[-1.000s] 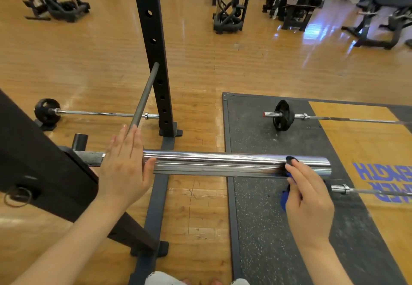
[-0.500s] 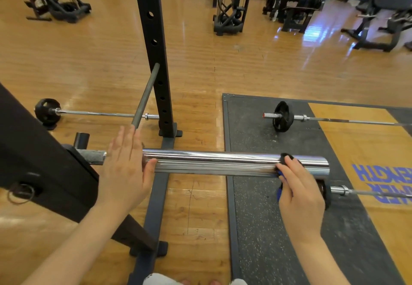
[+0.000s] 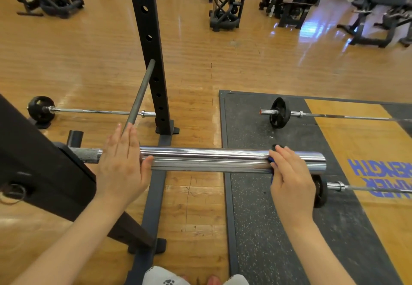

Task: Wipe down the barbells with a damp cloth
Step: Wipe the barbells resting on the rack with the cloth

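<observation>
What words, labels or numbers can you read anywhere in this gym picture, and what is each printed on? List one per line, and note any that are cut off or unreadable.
"...ENGTH": big blue letters, upside down to the camera, on the wooden panel of the lifting platform; the start is cut off by the picture edge.
"...WER": second blue line beneath it on the same panel, also cut off.
No readable text shows on the chrome barbell sleeve, the rack upright or the weight plates.

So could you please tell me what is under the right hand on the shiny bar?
Under the right hand a blue cloth peeks out at the fingertips, pressed against the chrome bar. Most of the cloth is covered by the hand, so its size and shape cannot be seen.
</observation>
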{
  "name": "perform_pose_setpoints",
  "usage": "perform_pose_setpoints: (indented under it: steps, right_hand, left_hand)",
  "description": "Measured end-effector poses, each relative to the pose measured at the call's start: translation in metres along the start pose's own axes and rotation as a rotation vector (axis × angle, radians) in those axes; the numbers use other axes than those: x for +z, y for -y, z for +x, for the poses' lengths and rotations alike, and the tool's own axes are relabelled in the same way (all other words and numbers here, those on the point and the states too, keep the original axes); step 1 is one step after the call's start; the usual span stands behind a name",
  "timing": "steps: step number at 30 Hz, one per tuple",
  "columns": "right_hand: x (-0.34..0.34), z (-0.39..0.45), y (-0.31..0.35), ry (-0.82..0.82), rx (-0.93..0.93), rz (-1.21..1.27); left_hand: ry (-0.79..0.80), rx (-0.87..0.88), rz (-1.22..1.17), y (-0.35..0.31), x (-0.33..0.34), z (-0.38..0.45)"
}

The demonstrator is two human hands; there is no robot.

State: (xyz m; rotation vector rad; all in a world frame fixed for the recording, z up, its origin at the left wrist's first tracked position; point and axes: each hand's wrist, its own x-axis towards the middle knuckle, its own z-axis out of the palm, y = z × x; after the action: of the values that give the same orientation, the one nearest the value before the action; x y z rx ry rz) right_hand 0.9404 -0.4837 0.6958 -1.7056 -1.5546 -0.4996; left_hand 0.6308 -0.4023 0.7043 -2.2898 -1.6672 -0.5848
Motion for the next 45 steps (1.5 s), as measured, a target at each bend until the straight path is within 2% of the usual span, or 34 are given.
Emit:
perform_pose_setpoints:
  steps: [3, 11, 15, 21, 26, 30, 33, 35, 40, 45]
  right_hand:
    - [-0.013, -0.016, -0.001, -0.003, 0.004, 0.053]
    - [-0.01, 0.008, -0.002, -0.032, 0.014, 0.031]
    - [0.005, -0.002, -0.004, -0.035, -0.025, -0.004]
    - [-0.008, -0.027, -0.009, -0.017, -0.071, 0.084]
    - [-0.02, -0.02, -0.005, -0.004, 0.011, 0.122]
    - [-0.016, 0.004, -0.004, -0.059, 0.063, 0.12]
    - [-0.002, 0.011, 0.001, -0.037, 0.025, 0.083]
    - [0.007, 0.004, 0.002, -0.032, -0.015, 0.046]
    - [0.004, -0.021, -0.002, -0.068, -0.058, 0.093]
    - [-0.006, -0.028, 0.0, -0.019, -0.042, 0.138]
  left_hand:
    - [-0.006, 0.03, -0.013, 0.004, -0.004, 0.013]
    - [0.188, 0.005, -0.025, 0.009, -0.008, 0.031]
    - [0.097, -0.025, -0.044, 0.001, -0.013, 0.006]
    - [0.042, -0.067, -0.001, -0.006, -0.004, -0.016]
    - [0.006, -0.052, -0.033, -0.001, -0.001, 0.005]
    - [0.047, -0.018, -0.001, 0.005, -0.002, 0.021]
    - [0.144, -0.027, 0.025, 0.006, -0.003, 0.029]
    - [0.154, -0.021, 0.029, 0.005, -0.005, 0.029]
    - [0.033, -0.036, -0.069, -0.003, -0.009, 0.005]
    - [-0.024, -0.071, -0.036, -0.012, -0.002, -0.023]
